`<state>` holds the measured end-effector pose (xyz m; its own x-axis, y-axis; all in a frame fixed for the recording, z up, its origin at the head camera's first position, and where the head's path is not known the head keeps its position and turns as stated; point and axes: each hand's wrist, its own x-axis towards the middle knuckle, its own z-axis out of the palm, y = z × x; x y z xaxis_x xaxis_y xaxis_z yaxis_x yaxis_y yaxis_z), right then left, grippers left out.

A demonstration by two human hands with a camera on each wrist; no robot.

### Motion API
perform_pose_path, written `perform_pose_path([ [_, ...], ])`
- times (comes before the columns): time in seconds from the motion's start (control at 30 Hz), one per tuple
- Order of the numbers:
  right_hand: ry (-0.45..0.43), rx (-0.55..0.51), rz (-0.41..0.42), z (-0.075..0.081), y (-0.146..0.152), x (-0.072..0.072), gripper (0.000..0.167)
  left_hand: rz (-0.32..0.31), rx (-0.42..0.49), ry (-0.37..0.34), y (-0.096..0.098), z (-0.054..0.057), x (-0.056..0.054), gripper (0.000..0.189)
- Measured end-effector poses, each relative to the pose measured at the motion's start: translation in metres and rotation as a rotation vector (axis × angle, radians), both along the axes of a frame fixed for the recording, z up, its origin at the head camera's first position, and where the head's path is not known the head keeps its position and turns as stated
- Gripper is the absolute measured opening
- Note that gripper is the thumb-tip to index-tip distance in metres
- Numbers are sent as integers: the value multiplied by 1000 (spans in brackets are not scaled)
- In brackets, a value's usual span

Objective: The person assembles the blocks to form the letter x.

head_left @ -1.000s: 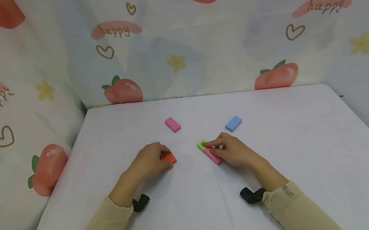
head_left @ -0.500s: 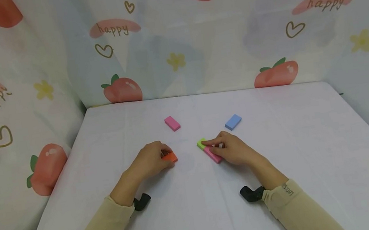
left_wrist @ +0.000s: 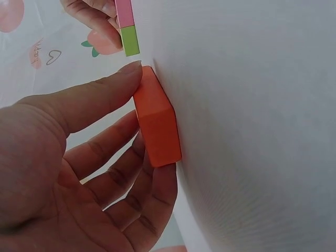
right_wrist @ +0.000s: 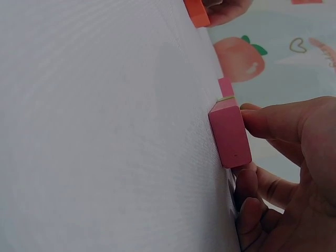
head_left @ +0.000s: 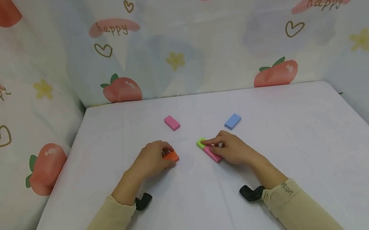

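Between thumb and fingers, my left hand grips an orange rectangular block. The left wrist view shows this block low against the white tabletop. To the right, my right hand holds a pink block at the table. A light-green block sits end to end with the pink one, and my right index fingertip lies on it where they meet. In the right wrist view the held pink block hides most of the green one. A gap separates the orange block from this pair.
A second pink block lies farther back on the white-covered table. Behind my right hand is a blue block. Printed fabric stands along the table's back and left side.
My left hand has slid slightly right with the orange block, toward the green and pink pair. The right hand stays in place, and the head view has shifted a little.
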<state>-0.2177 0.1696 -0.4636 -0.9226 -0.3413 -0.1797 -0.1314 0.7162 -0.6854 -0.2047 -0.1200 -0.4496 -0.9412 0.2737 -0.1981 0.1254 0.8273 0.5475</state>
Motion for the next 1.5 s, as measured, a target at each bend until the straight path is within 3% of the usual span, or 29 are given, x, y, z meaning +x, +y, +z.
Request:
perform_pose_path([
  [1.5,-9,-8,2,1,0,0,35,33,12,16,18,-1,-1,30],
])
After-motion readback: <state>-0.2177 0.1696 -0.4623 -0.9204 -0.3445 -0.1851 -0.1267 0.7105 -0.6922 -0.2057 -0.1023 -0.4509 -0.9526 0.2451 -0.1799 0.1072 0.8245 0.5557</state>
